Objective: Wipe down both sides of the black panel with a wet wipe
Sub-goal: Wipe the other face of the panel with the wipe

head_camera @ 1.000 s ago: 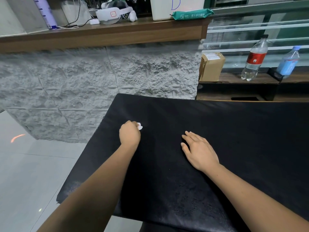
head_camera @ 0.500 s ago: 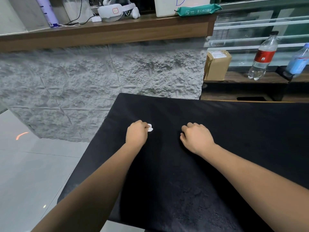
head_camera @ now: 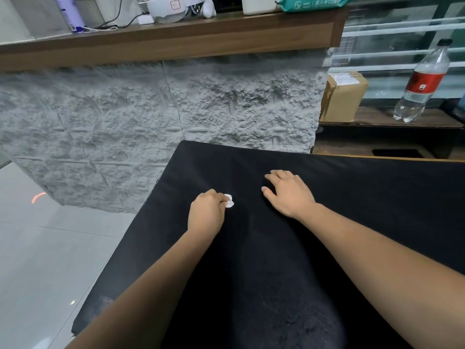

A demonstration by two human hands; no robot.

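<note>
Left hand (head_camera: 207, 214) is curled round a small scrunched white wet wipe (head_camera: 229, 200), pressing it onto the big flat matte black panel (head_camera: 377, 202), in its far left part. Right hand (head_camera: 289, 195) lies spread, palm down on the panel just beside it, probably bracing. I'd unfold that wipe for more contact, work overlapping strokes out to the edges, then flip the panel.

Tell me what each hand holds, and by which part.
Left hand grips the wadded wet wipe, one end poking out. Right hand holds nothing, resting on the black panel.
</note>
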